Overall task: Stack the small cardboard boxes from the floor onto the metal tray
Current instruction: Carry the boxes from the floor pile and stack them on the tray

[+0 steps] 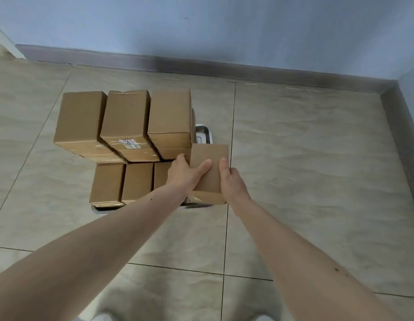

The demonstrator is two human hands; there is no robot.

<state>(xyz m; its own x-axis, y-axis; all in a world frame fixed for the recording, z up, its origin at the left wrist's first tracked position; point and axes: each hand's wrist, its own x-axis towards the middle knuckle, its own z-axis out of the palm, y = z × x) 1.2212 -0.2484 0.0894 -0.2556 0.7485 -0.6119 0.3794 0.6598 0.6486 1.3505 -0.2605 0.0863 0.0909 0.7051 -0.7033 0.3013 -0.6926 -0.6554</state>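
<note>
On the tiled floor (305, 158), near the corner where two pale blue walls (201, 26) meet a grey baseboard (224, 66), sits a metal tray (203, 135) loaded with small cardboard boxes. Only parts of the tray show: a shiny far-right corner behind the boxes and a strip of rim along the near edge. Three boxes form a raised back row, side by side and touching: a left box (79, 119), a middle box (126, 117) that carries a white label (129, 143) on its near face, and a right box (170, 112). This back row rests on a lower layer, whose edges show beneath it. Three lower boxes form a front row; the two at the left (107, 183) (137, 181) are fully visible and the third (160, 173) is partly hidden behind the left hand (186, 174). Both hands are clamped on one more box (209, 172) at the right end of the front row, over the near-right part of the tray. The left hand grips its left side with the thumb laid across the top face, and the right hand (231, 181) grips its right side. Whether this box already touches the tray cannot be determined. Both bare forearms extend from the bottom of the view toward the tray.
</note>
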